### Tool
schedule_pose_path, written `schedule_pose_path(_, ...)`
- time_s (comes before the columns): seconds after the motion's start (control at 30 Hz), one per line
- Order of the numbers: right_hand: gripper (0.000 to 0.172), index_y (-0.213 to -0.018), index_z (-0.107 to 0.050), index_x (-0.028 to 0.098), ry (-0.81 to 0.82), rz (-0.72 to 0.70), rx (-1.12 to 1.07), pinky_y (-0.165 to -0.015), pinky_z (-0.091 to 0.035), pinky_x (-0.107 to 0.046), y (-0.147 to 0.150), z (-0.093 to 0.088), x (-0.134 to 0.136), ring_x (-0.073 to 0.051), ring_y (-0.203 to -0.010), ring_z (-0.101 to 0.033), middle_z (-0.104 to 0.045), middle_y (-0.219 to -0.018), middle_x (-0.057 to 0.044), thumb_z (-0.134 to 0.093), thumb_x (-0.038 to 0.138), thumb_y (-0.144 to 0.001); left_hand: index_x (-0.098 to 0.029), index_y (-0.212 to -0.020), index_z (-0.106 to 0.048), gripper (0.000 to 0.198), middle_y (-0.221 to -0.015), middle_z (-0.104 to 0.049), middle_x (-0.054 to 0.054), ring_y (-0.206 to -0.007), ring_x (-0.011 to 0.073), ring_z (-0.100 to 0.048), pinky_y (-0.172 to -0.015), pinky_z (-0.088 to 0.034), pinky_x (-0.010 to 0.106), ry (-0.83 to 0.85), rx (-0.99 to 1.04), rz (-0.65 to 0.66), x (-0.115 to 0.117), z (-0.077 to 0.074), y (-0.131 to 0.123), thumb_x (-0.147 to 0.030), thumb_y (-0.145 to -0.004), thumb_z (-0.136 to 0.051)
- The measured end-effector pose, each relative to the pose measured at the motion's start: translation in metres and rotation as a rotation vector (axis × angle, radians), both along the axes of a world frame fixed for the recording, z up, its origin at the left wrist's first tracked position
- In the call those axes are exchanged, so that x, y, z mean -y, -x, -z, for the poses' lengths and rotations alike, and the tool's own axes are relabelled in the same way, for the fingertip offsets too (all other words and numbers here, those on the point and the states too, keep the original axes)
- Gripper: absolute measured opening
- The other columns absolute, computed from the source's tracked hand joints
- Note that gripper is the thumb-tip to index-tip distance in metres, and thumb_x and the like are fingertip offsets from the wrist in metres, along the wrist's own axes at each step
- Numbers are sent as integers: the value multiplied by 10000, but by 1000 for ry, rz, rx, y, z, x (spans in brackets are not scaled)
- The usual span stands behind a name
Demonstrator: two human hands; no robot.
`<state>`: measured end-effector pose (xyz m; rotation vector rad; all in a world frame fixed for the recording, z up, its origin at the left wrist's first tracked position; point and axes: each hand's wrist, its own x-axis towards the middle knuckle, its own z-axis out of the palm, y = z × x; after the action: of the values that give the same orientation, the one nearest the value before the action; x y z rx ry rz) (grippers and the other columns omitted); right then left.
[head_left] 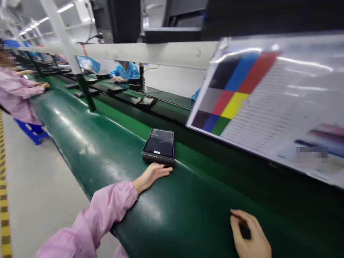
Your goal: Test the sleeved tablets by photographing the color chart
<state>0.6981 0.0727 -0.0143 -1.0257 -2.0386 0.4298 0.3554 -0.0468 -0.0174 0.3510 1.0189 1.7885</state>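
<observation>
My left hand [153,176], in a pink sleeve [110,200], is open with its fingers stretched out. It lies at the near edge of a black tray-like block that carries a dark-screened tablet [160,142]. The fingertips are right against or just in front of the block; contact is hard to tell. A small white label or bar shows low on the screen. Over the green bench top at the lower right, my right hand [251,234] is empty. Its fingers are loosely curved, with thumb and index tips close but slightly apart.
The green bench [107,157] runs away to the far left, beside a dark line [129,98] bearing several devices. A plastic-covered colour chart sheet [258,107] hangs at the right. A white post [61,36] rises from the bench. Co-workers in pink [18,89] and blue [126,71] sit farther off.
</observation>
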Motion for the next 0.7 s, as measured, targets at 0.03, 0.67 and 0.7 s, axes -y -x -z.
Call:
schedule_pose_path(0.03, 158, -961, -670, 286, 36, -7, -43, -752, -567, -458, 1, 2, 0, -269, -767, -698, -690, -965, -67, -601, 420, -914, -163, -892, -705, 133, -1221, -689, 121, -1117, 331, -746, -1039, -560, 475, 13, 5, 42, 18, 4, -26, -204, -795, -788)
schedule_pose_path(0.67, 374, -1306, -560, 255, 556, -209, -365, -919, -581, -472, 25, 15, 44, -243, -998, -724, -660, -1284, -117, -652, 392, -971, -245, -1313, -653, 473, -1376, -691, 93, -1248, 227, -669, -1104, -519, 390, 231, -563, 53, 53, -32, -36, -193, -848, -721)
schedule_pose_path(0.7, 376, -1311, -559, 255, 559, -214, -365, -920, -579, -476, 24, 14, 44, -245, -995, -726, -660, -1285, -118, -650, 389, -972, -236, -1326, -639, 546, -1431, -651, 104, -1343, 257, -606, -1181, -454, 432, 272, -622, -27, 35, -26, -32, -169, -793, -738)
